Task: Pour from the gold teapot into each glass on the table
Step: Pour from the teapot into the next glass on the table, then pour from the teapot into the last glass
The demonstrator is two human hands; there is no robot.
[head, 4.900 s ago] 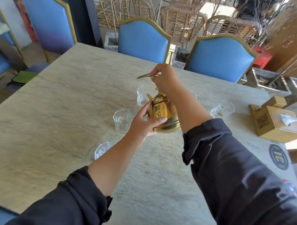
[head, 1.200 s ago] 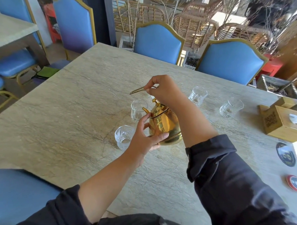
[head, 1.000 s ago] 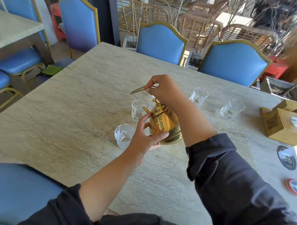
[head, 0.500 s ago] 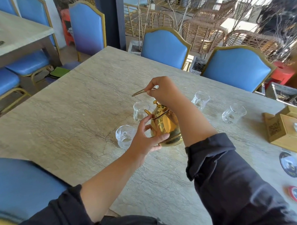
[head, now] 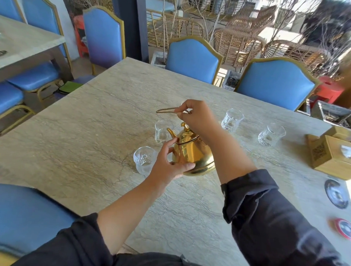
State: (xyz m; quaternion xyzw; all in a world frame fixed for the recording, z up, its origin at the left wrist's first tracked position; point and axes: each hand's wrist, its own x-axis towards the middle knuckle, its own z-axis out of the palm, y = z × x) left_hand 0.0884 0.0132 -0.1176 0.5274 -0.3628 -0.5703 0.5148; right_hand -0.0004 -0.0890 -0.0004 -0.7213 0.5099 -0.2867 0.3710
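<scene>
Teapot (head: 191, 155) unmoved; R hand (head: 197, 117) grips handle, L hand (head: 169, 162) cups body; box (head: 329, 156) print unreadable.

Both arms wear a dark, near-black long-sleeved garment of loose, creased fabric. The left sleeve (head: 71, 242), at the lower left of the frame, is pushed up, baring the forearm. The right sleeve (head: 267, 215), lower right, ends in a folded cuff. The left hand (head: 167, 164) and right hand (head: 197, 115) are bare, without rings or a watch.

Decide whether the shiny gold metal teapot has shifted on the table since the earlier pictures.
No. The shiny gold metal teapot stays beside the same near clear glass; only the camera moved.
</scene>
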